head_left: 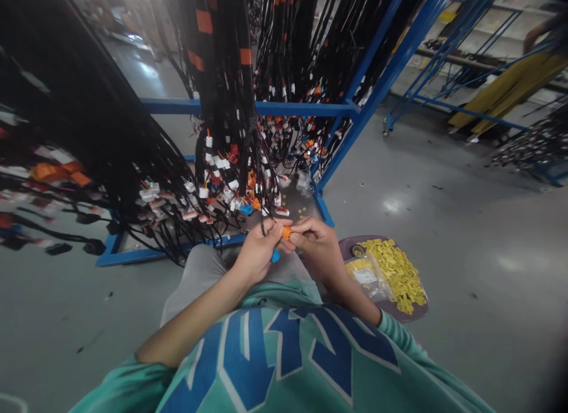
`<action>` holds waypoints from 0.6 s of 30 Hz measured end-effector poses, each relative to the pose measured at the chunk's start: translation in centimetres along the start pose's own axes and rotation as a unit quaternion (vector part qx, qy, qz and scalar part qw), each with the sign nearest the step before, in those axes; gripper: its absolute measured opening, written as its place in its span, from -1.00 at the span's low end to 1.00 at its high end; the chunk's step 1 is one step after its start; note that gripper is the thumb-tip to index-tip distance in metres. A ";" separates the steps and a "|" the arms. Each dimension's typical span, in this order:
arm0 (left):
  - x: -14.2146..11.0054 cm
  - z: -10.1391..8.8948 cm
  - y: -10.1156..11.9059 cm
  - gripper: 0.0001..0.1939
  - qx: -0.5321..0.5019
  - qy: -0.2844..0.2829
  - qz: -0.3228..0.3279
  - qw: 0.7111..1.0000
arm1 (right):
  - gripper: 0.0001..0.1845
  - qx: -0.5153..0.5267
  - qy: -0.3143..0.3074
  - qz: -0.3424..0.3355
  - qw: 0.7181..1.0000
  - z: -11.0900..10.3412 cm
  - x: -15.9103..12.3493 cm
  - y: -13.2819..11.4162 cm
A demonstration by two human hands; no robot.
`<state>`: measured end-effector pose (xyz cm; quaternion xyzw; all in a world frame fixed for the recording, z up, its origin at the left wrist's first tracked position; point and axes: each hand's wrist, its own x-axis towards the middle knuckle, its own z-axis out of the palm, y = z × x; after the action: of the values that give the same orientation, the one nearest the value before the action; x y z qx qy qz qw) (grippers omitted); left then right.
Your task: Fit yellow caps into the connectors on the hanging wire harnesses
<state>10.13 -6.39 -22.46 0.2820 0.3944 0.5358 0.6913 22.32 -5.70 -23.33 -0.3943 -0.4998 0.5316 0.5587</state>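
My left hand (257, 250) and my right hand (318, 244) meet in front of my lap, both with fingers closed round a small orange connector (287, 232). A black wire (262, 220) rises from the left hand's fingers into the hanging bundle. A blue connector (276, 256) shows just below the left hand. Black wire harnesses (231, 117) with white, orange and blue plugs hang from a blue rack right before me.
A dark round tray (386, 311) heaped with small yellow clips (399, 271) and a clear plastic bag (366, 277) lies at my right. The blue rack frame (266, 108) stands ahead on grey floor. More blue racks and another person's arm (539, 34) are at the far right.
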 end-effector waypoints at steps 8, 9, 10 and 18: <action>0.2 -0.8 0.2 -0.85 -0.004 -0.001 -0.054 0.999 | -0.85 -0.012 0.020 0.021 0.999 0.2 0.1 1.1; 0.2 -0.9 0.3 -0.85 -0.026 -0.008 -0.081 0.996 | -0.86 -0.011 0.020 0.041 0.999 0.1 0.2 1.2; 0.3 -1.2 0.4 -0.85 -0.050 -0.016 -0.109 0.993 | -0.86 -0.011 0.022 0.060 0.998 0.1 0.4 1.3; 0.8 -3.2 0.0 -0.93 -0.054 0.039 -0.172 0.983 | -0.76 -0.199 0.107 0.075 0.971 -6.0 -0.3 2.5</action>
<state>7.57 -5.72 -24.35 0.1516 0.4342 0.4395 0.7716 27.71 -5.09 -26.98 -0.5884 -0.5020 0.4166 0.4777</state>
